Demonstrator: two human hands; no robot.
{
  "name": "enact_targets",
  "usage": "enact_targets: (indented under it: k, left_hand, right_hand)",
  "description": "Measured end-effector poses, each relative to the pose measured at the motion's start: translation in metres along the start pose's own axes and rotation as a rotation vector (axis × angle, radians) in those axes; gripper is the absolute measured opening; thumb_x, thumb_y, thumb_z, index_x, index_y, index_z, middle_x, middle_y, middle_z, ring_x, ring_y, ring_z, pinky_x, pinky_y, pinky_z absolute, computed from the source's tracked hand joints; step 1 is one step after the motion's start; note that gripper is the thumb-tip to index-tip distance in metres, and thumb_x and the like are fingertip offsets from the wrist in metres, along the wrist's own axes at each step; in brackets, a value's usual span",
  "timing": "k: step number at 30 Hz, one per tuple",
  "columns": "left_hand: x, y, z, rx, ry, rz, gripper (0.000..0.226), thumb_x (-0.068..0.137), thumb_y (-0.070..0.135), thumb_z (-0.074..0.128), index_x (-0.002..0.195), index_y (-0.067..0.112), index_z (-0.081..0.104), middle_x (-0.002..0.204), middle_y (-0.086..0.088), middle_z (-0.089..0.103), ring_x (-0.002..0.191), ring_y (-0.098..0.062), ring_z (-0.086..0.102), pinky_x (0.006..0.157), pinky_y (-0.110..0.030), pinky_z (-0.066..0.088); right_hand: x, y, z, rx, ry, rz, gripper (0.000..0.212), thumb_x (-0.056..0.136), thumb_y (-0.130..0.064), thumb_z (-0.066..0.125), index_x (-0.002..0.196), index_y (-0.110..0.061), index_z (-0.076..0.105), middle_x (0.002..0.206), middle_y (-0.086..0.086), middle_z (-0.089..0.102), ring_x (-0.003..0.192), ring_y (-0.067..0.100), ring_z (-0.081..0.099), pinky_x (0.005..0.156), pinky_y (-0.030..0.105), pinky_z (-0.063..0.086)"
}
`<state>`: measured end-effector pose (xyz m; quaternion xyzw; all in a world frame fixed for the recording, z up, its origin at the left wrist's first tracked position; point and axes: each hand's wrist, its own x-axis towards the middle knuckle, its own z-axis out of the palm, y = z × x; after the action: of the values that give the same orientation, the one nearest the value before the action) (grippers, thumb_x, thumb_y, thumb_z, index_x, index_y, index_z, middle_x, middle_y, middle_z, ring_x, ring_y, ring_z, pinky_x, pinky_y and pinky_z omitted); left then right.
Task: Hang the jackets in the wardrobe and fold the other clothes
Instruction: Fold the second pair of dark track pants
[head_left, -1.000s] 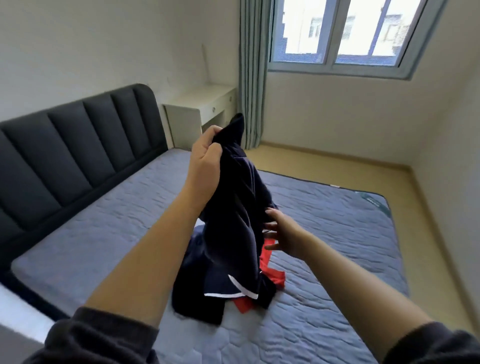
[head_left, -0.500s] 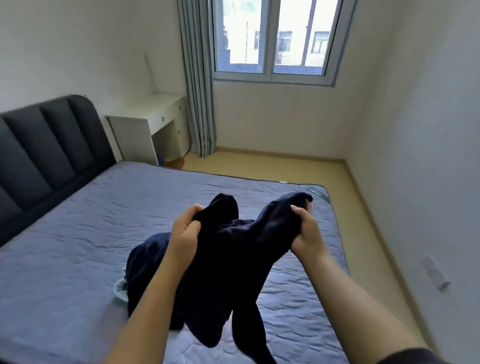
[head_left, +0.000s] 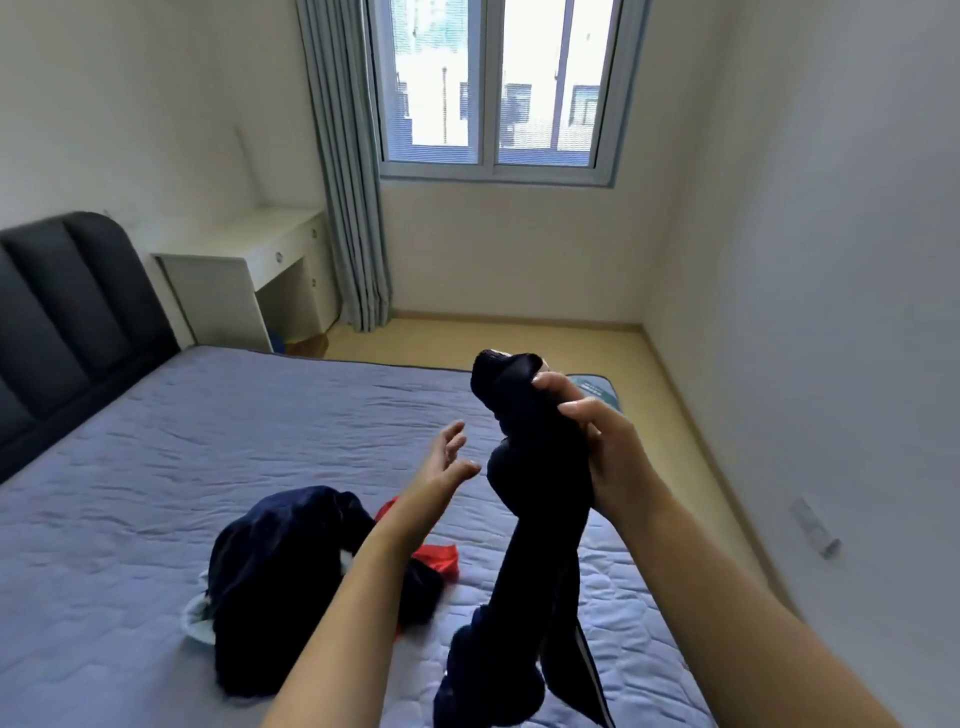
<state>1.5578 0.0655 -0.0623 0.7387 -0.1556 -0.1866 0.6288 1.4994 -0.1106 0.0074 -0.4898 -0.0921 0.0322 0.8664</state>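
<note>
The right hand clamps the bunched top of a navy garment, which hangs limp above the mattress. The left hand is spread and empty just beside it. The cloth looks soft, light and floppy, probably best pinched at a hem edge.

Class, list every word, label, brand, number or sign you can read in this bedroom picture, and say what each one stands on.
No text in the picture can be read.
Teal label at the far corner of the mattress: faint marks, too blurred to read.
Dark garment gripped by the right hand: no print shows.
Small fitting on the right wall: no readable marking.
</note>
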Motion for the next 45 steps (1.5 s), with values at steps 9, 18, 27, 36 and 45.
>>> enact_targets:
  k: [9, 18, 27, 36, 45]
  left_hand:
    - [0.018, 0.009, 0.042, -0.041, 0.039, 0.251, 0.015, 0.08, 0.012, 0.06, 0.092, 0.018, 0.067, 0.087, 0.0, 0.068, 0.085, -0.008, 0.062, 0.078, -0.028, 0.051]
    - [0.008, 0.028, 0.039, 0.205, -0.015, 0.503, 0.034, 0.071, 0.005, 0.061, 0.093, 0.03, 0.056, 0.077, 0.01, 0.064, 0.071, -0.006, 0.059, 0.067, -0.023, 0.045]
    - [0.004, 0.0, 0.014, 0.66, 0.033, 0.466, 0.022, 0.074, 0.023, 0.066, 0.089, 0.024, 0.049, 0.081, 0.012, 0.051, 0.074, -0.009, 0.052, 0.063, -0.027, 0.04]
    - [-0.006, -0.045, -0.012, 0.822, -0.143, 0.151, 0.011, 0.067, 0.034, 0.052, 0.061, 0.025, 0.052, 0.064, 0.011, 0.048, 0.071, -0.01, 0.056, 0.065, -0.026, 0.038]
    - [-0.026, -0.086, -0.047, 1.034, 0.078, 0.11, 0.013, 0.083, 0.026, 0.067, 0.093, 0.019, 0.07, 0.087, 0.0, 0.067, 0.089, -0.019, 0.061, 0.081, -0.026, 0.039]
  right_hand:
    - [-0.028, -0.006, -0.03, -0.016, 0.093, 0.001, 0.038, 0.053, -0.035, 0.077, 0.087, -0.021, 0.068, 0.089, 0.002, 0.066, 0.083, 0.015, 0.064, 0.073, 0.024, 0.053]
    - [-0.037, 0.006, -0.06, -0.192, 0.232, 0.246, 0.042, 0.087, -0.034, 0.059, 0.128, -0.027, 0.051, 0.108, 0.001, 0.068, 0.095, 0.012, 0.067, 0.077, 0.024, 0.053]
    - [-0.014, 0.037, -0.054, -0.452, 0.29, 0.167, 0.019, 0.078, -0.007, 0.07, 0.091, -0.009, 0.056, 0.074, -0.001, 0.061, 0.066, 0.011, 0.06, 0.056, 0.018, 0.047]
    - [-0.005, 0.029, -0.058, -0.512, 0.323, 0.012, 0.024, 0.086, 0.008, 0.056, 0.075, -0.011, 0.048, 0.061, -0.003, 0.047, 0.05, 0.006, 0.047, 0.046, 0.015, 0.038]
    - [-0.017, 0.015, -0.084, -0.971, 0.187, 0.072, 0.03, 0.082, 0.013, 0.054, 0.08, -0.016, 0.05, 0.066, -0.005, 0.046, 0.053, 0.005, 0.038, 0.054, 0.024, 0.029]
